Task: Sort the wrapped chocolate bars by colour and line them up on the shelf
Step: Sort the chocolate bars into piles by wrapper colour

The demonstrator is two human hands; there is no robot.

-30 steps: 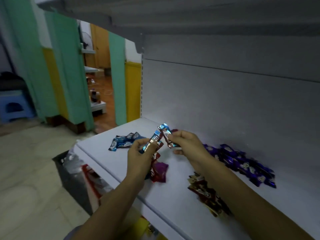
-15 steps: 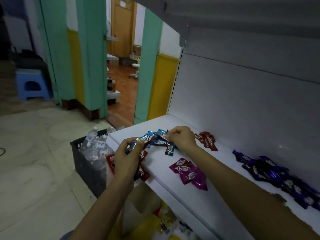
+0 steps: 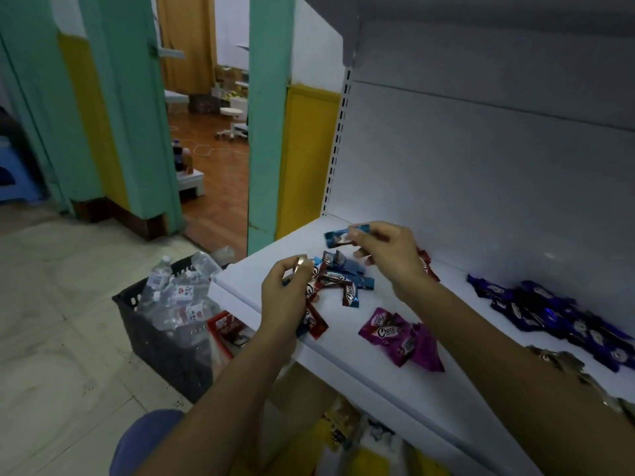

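Step in hand: adding one light-blue bar [image 3: 338,236] to the light-blue group [image 3: 348,273] near the left end of the shelf [image 3: 371,369]. Right hand [image 3: 386,257]: thumb and fingers [image 3: 358,239] pinch the bar by one end, holding it roughly level above the group's far side, clear of it. Left hand [image 3: 283,300]: fingers curled round a mixed bundle [image 3: 315,319] of red and blue bars at the shelf's front edge. Recommended: lower the bar flat, parallel to its fellows, and let go only on contact, as the glossy wrappers probably slide. Also shelved, each apart: red bars [image 3: 429,266], magenta bars [image 3: 400,338], dark-blue row [image 3: 549,316].
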